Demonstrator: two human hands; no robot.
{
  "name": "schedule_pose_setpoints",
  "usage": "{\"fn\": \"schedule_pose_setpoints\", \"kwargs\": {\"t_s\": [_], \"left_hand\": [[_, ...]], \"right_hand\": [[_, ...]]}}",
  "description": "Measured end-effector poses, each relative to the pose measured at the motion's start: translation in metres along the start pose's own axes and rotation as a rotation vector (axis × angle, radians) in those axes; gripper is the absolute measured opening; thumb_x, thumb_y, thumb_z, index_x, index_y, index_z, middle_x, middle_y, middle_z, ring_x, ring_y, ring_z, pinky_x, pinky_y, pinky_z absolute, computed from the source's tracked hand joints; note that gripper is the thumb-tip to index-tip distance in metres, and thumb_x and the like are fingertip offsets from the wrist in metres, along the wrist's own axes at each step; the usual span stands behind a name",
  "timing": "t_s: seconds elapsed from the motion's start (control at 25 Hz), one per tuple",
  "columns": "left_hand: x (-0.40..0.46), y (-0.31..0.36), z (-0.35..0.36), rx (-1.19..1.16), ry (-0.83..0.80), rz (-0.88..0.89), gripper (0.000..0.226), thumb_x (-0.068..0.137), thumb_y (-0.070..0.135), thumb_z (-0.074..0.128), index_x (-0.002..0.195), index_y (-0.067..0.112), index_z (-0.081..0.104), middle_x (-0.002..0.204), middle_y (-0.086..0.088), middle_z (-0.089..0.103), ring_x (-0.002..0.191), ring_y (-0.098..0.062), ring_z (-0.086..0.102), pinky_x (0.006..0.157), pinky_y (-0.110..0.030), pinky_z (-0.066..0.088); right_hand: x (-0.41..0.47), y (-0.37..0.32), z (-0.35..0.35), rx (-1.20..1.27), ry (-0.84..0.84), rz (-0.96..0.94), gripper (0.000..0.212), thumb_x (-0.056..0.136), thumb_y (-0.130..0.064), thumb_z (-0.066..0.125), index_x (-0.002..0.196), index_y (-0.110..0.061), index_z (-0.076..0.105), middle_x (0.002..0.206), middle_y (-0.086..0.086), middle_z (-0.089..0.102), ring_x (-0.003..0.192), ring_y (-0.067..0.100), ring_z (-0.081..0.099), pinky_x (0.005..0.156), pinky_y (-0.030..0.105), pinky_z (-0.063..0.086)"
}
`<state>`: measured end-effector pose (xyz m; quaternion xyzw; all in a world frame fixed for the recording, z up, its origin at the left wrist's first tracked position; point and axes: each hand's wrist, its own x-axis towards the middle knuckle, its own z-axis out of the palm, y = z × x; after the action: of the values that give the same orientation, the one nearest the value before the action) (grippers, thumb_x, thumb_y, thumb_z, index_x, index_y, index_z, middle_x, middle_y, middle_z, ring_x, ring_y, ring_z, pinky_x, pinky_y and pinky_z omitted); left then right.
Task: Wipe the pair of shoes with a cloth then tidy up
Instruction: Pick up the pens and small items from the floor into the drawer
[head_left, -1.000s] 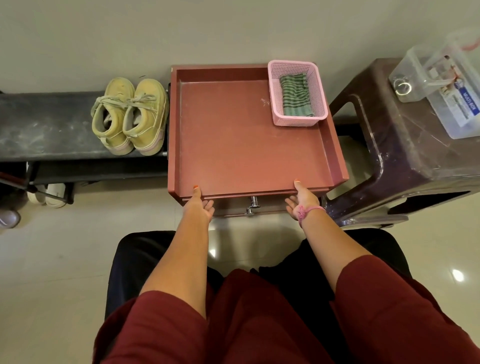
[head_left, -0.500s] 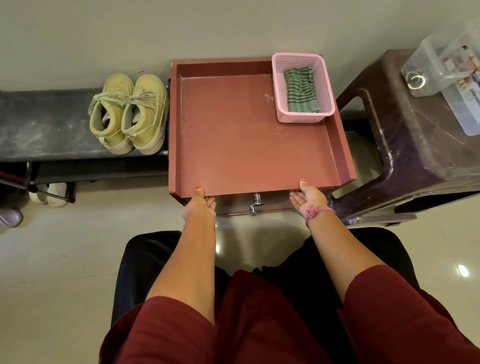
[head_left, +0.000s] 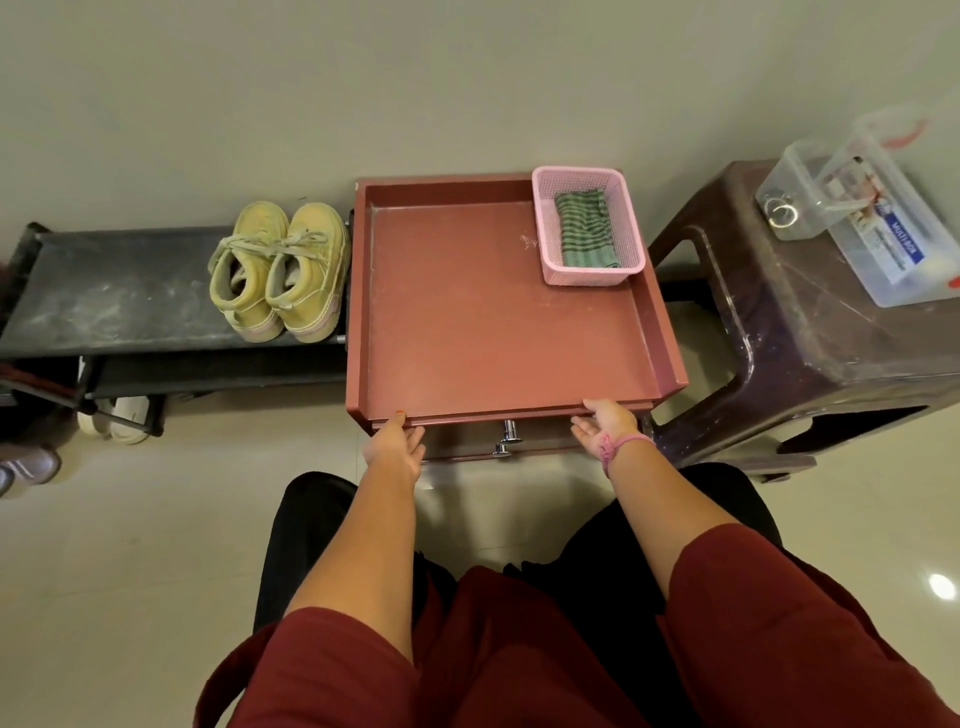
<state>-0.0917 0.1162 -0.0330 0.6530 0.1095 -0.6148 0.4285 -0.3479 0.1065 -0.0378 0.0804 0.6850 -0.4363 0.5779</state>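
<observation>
Against the beige wall, a reddish-brown rimmed wooden tabletop (head_left: 498, 317) is gripped at its near edge by the left hand (head_left: 396, 442) and right hand (head_left: 605, 425). Were it tilted, the pink mesh basket (head_left: 589, 270) in its far right corner, holding a green striped cloth (head_left: 584, 228), could be slid off.

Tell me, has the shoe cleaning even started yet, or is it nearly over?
It looks barely started, or already tidied; the frame alone can't settle which. The yellow shoes sit paired on the black rack, and the green cloth lies in the pink basket. Both the left hand and right hand only hold the red cabinet by its front edge.
</observation>
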Motion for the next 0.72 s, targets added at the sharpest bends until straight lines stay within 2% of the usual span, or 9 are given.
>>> {"fn": "schedule_pose_setpoints", "kwargs": {"t_s": [0.28, 0.44, 0.52, 0.6, 0.72], "left_hand": [[-0.029, 0.0, -0.007, 0.004, -0.121, 0.051, 0.041, 0.1, 0.015, 0.048, 0.14, 0.005, 0.042, 0.142, -0.015, 0.048, 0.129, -0.026, 0.05, 0.112, -0.038, 0.034], [-0.047, -0.002, -0.02, 0.08, -0.142, 0.101, 0.039, 0.101, 0.016, 0.045, 0.139, 0.005, 0.044, 0.143, -0.012, 0.049, 0.131, -0.025, 0.049, 0.111, -0.037, 0.036], [-0.055, -0.004, -0.028, 0.133, -0.135, 0.126, 0.037, 0.101, 0.017, 0.046, 0.136, 0.006, 0.047, 0.141, -0.01, 0.052, 0.129, -0.025, 0.051, 0.108, -0.036, 0.038], [-0.065, -0.006, -0.034, 0.212, -0.135, 0.177, 0.035, 0.1, 0.017, 0.047, 0.134, 0.007, 0.05, 0.138, -0.009, 0.054, 0.125, -0.025, 0.053, 0.102, -0.036, 0.041], [-0.08, -0.012, -0.043, 0.361, -0.134, 0.29, 0.03, 0.098, 0.018, 0.05, 0.126, 0.008, 0.056, 0.128, -0.007, 0.059, 0.115, -0.023, 0.058, 0.097, -0.036, 0.043]], "right_hand": [[-0.025, 0.002, -0.003, 0.01, -0.03, -0.022, 0.034, 0.094, -0.002, 0.048, 0.127, 0.004, 0.047, 0.129, 0.021, 0.053, 0.12, 0.03, 0.055, 0.1, 0.039, 0.043], [-0.045, 0.005, -0.012, -0.025, -0.098, -0.039, 0.026, 0.095, -0.006, 0.048, 0.12, 0.001, 0.052, 0.128, 0.017, 0.055, 0.119, 0.028, 0.055, 0.095, 0.037, 0.044], [-0.056, 0.008, -0.019, -0.093, -0.122, -0.064, 0.023, 0.095, -0.008, 0.049, 0.116, -0.001, 0.054, 0.127, 0.016, 0.056, 0.119, 0.028, 0.055, 0.094, 0.037, 0.045], [-0.068, 0.01, -0.026, -0.178, -0.135, -0.122, 0.028, 0.095, -0.009, 0.049, 0.121, 0.001, 0.054, 0.125, 0.014, 0.057, 0.118, 0.028, 0.056, 0.093, 0.036, 0.045], [-0.083, 0.011, -0.036, -0.437, -0.11, -0.305, 0.02, 0.091, -0.012, 0.055, 0.109, -0.006, 0.061, 0.112, 0.01, 0.063, 0.101, 0.022, 0.063, 0.088, 0.035, 0.05]]}}
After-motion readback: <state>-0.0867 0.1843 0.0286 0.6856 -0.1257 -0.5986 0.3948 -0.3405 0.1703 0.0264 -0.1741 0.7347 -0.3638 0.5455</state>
